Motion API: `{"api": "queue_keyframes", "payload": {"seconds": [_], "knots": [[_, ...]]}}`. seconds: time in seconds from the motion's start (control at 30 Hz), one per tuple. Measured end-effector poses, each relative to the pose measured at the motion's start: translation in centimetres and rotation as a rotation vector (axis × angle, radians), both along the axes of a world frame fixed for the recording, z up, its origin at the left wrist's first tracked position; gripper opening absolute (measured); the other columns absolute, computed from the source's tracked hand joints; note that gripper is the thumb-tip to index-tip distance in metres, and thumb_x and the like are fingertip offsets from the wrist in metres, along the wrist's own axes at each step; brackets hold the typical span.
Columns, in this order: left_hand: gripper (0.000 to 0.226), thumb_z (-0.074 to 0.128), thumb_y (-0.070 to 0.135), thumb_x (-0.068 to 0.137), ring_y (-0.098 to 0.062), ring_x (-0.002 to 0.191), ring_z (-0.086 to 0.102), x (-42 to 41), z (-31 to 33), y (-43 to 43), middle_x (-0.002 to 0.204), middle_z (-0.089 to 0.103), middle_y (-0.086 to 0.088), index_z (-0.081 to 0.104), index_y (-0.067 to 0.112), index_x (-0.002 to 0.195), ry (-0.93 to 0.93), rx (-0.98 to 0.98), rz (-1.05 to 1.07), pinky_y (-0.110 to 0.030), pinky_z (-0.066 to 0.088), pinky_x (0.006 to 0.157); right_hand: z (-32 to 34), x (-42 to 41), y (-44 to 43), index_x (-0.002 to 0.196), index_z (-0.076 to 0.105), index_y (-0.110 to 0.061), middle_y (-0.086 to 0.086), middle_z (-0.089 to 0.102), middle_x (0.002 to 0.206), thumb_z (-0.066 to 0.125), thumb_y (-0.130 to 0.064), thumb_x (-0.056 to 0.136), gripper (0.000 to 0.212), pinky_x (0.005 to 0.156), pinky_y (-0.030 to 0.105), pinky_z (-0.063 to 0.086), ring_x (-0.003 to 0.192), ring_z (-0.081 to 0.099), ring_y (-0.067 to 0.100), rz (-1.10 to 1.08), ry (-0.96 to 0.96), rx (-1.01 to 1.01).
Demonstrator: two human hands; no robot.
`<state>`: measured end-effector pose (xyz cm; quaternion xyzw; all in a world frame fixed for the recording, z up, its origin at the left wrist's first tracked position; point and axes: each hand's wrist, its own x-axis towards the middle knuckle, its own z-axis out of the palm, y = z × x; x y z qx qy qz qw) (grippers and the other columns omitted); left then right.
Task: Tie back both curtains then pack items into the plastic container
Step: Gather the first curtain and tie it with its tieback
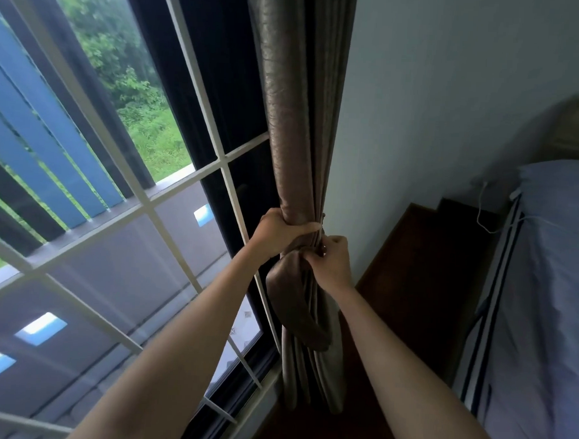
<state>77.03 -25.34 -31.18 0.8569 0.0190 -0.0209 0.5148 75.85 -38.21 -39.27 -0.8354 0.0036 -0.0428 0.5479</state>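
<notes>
A brown curtain (pixel 298 127) hangs gathered into a bunch at the right side of the window, against the wall. My left hand (pixel 279 233) wraps around the bunch from the left and squeezes it. My right hand (pixel 332 265) is just below and to the right, fingers pinched on the tieback band (pixel 321 233) at the curtain's wall side. A fold of curtain fabric (pixel 295 305) bulges out below both hands. Only a sliver of the band shows. No plastic container is in view.
The window (pixel 170 215) with white bars fills the left. A grey wall (pixel 433 109) is right of the curtain. A dark wooden bedside unit (pixel 421 273) and a bed (pixel 548 294) with a bluish sheet and a white cable stand at the right.
</notes>
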Motion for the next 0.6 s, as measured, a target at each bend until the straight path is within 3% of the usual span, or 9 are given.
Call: {"api": "queue_keyframes", "payload": {"seconds": [0.1,0.2,0.33,0.43,0.53,0.6], "knots": [[0.061,0.083,0.042,0.068,-0.008,0.092,0.066,-2.4,-0.7,-0.4,0.101,0.068,0.006,0.059,0.013,0.116,-0.144,0.038,0.020,-0.020,0.055,0.080,-0.2,-0.3,-0.5,0.089,0.063,-0.014,0.002,0.046,0.106,0.066,-0.022,0.088,0.009,0.066,0.009,0.037,0.083,0.052,0.012,-0.014,-0.016,-0.025],[0.049,0.079,0.034,0.075,-0.007,0.087,0.054,-5.4,-3.8,-0.4,0.103,0.052,0.007,0.050,0.018,0.111,-0.410,0.097,0.240,-0.008,0.044,0.070,-0.4,-0.1,-1.0,0.098,0.067,-0.014,0.003,0.054,0.110,0.067,-0.030,0.087,0.019,0.066,0.012,0.038,0.084,0.056,0.012,-0.016,-0.032,-0.031],[0.039,0.071,0.041,0.079,-0.011,0.089,0.048,-7.0,-8.2,-1.2,0.101,0.048,0.006,0.052,0.017,0.104,-0.399,0.448,0.235,-0.018,0.038,0.077,-0.2,-0.2,-1.4,0.108,0.065,-0.015,0.001,0.055,0.108,0.065,-0.030,0.089,0.024,0.078,0.022,0.042,0.089,0.056,0.015,-0.014,-0.014,-0.082],[0.038,0.069,0.042,0.081,-0.012,0.089,0.047,-6.8,-9.0,-2.1,0.101,0.051,0.003,0.053,0.016,0.104,-0.381,0.582,0.269,-0.026,0.039,0.079,0.0,-0.3,-1.5,0.111,0.066,-0.015,0.001,0.058,0.109,0.065,-0.031,0.089,0.026,0.081,0.023,0.046,0.094,0.060,0.017,-0.006,-0.016,-0.090],[0.013,0.065,0.017,0.083,-0.020,0.081,0.056,-6.6,-8.2,-2.2,0.087,0.060,-0.002,0.058,0.012,0.093,-0.423,0.658,0.249,-0.028,0.039,0.070,0.1,-0.2,-2.2,0.112,0.065,-0.014,0.001,0.059,0.108,0.065,-0.030,0.089,0.028,0.079,0.022,0.043,0.093,0.058,0.015,0.010,-0.028,-0.106],[0.017,0.067,0.000,0.074,-0.021,0.070,0.055,-6.5,-7.3,-2.1,0.074,0.061,-0.004,0.058,0.009,0.086,-0.497,0.721,0.243,-0.028,0.036,0.062,0.0,0.0,-2.9,0.112,0.065,-0.014,0.002,0.060,0.107,0.065,-0.030,0.089,0.028,0.077,0.022,0.042,0.095,0.059,0.016,0.031,-0.027,-0.125]]}}
